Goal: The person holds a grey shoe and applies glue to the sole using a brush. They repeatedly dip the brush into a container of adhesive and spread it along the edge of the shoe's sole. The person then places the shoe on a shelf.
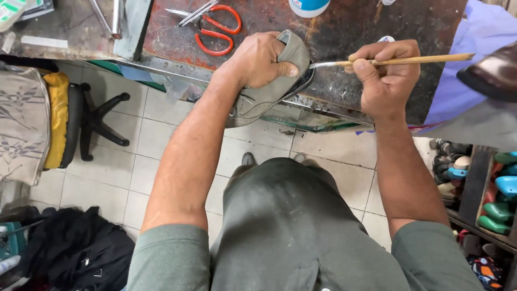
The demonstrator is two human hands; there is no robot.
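Note:
My left hand [261, 59] grips a grey-beige shoe upper [258, 102] at the front edge of a worn, rust-stained workbench [344, 32]. The shoe hangs partly over the bench edge, its opening turned to the right. My right hand [385, 73] is closed round a thin wooden-handled brush [414, 60], held level. The brush's metal ferrule and tip reach left into the shoe's opening, next to my left thumb.
Orange-handled scissors [218, 29] lie on the bench behind the shoe, near a white and blue bottle [308, 6]. A dark shoe [493, 73] rests on purple cloth at right. An office chair [70, 118] stands on the tiled floor at left; shelves with shoe lasts [498, 199] at right.

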